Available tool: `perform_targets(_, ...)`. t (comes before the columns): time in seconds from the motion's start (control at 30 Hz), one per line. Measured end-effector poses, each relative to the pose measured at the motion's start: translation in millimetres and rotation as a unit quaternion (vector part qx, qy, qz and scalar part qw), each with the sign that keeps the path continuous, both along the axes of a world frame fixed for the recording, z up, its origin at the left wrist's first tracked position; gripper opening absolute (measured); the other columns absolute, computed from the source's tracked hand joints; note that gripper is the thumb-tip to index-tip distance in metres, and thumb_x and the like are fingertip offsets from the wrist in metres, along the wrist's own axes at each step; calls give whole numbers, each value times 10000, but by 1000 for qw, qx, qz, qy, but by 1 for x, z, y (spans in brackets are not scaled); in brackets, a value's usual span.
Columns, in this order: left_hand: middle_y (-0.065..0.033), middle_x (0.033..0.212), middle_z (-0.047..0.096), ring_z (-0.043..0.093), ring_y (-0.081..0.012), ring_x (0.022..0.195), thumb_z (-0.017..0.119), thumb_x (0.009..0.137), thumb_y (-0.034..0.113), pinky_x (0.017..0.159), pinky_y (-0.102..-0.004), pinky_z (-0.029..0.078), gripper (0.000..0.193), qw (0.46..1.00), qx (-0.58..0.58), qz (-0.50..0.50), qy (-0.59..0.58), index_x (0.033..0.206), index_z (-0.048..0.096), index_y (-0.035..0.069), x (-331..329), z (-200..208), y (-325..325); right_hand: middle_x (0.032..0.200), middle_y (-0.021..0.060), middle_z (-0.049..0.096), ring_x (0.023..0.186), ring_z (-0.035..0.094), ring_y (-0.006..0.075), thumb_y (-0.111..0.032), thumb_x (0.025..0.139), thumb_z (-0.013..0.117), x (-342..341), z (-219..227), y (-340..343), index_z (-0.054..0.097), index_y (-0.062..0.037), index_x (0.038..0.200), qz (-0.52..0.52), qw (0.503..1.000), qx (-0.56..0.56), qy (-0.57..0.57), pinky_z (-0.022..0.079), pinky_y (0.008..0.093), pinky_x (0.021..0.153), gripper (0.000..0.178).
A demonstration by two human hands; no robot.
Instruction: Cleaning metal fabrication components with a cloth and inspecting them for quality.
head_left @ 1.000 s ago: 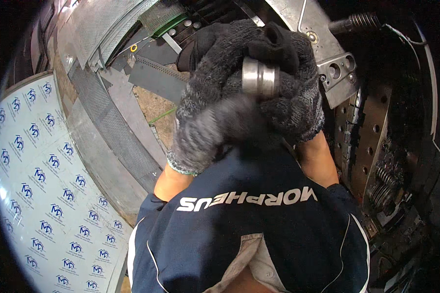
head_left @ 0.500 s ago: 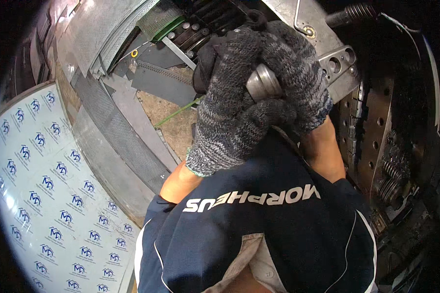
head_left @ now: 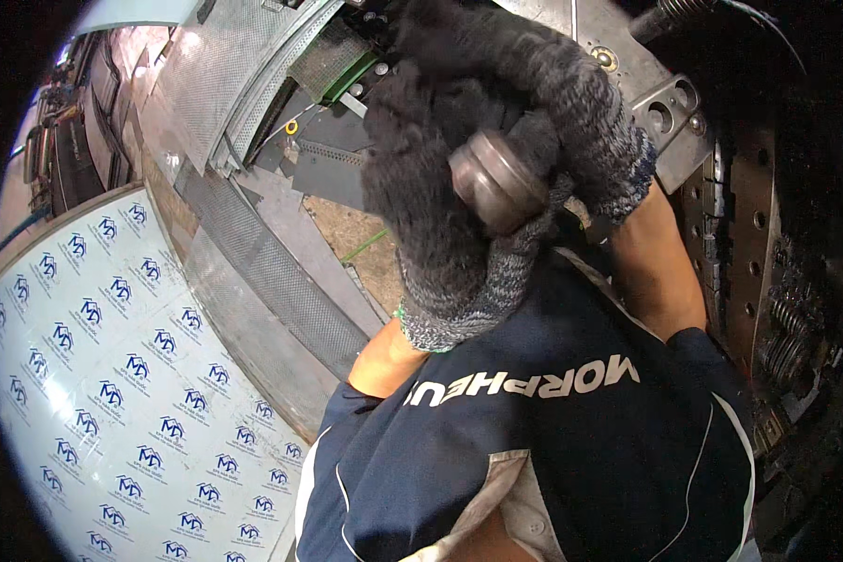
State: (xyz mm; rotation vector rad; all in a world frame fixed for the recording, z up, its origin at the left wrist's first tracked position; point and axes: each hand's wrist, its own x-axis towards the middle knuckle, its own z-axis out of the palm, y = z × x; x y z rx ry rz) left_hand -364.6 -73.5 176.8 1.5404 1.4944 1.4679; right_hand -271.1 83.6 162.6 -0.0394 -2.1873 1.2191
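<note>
A round, ridged steel part (head_left: 499, 183), shiny and shaped like a short stepped cylinder, sits between my two gloved hands. My left hand (head_left: 431, 211), in a dark grey knit glove, is closed around its left and lower side. Over its upper right side curls my right hand (head_left: 567, 103), in a matching glove, with the thumb side against the metal. Its fingers reach up and left into dark shadow and are blurred by motion. The far side of the steel part is hidden by the gloves.
A white sheet with a repeated blue print (head_left: 150, 393) covers the left. Beyond it lie perforated metal strips (head_left: 253, 244), a green-edged mesh piece (head_left: 337, 66) and a small yellow ring (head_left: 291, 127). To the right stand a steel plate with holes (head_left: 665, 112) and dark machinery (head_left: 754, 215).
More of the steel part shows now, tilted and turned between the gloves. My right hand has shifted up over it. The whole view has swung, so the surroundings sit farther right and lower.
</note>
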Motion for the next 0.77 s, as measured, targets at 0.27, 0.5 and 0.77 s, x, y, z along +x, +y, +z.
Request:
perform_targets(0.27, -161, 1404, 442, 479, -258, 1255, 704, 863, 220, 1011, -361, 433, 722, 999, 23, 13, 26, 1447, 315, 50, -13, -7, -5, 1275, 132, 580, 1180, 563, 246, -172, 562, 899, 14, 27, -42, 500, -48, 1320, 21, 867, -495, -50, 476, 381, 1021, 866)
perform_targets(0.5, -160, 1445, 407, 459, -253, 1283, 719, 859, 245, 1020, -360, 432, 782, 999, 38, 5, 31, 1474, 274, 59, -16, -12, 0, 1223, 117, 607, 1141, 589, 222, -220, 715, 833, 21, 19, -42, 548, -37, 1273, -33, 966, -238, -99, 505, 367, 966, 653)
perform_targets(0.77, -156, 1405, 440, 443, -293, 1285, 711, 855, 228, 1100, -401, 298, 763, 999, 36, 37, -17, 1468, 297, 41, -2, -20, -4, 1013, 101, 691, 909, 674, 198, -165, 880, 644, 18, -2, -49, 696, -78, 1050, -169, 940, -288, -67, 542, 316, 810, 198)
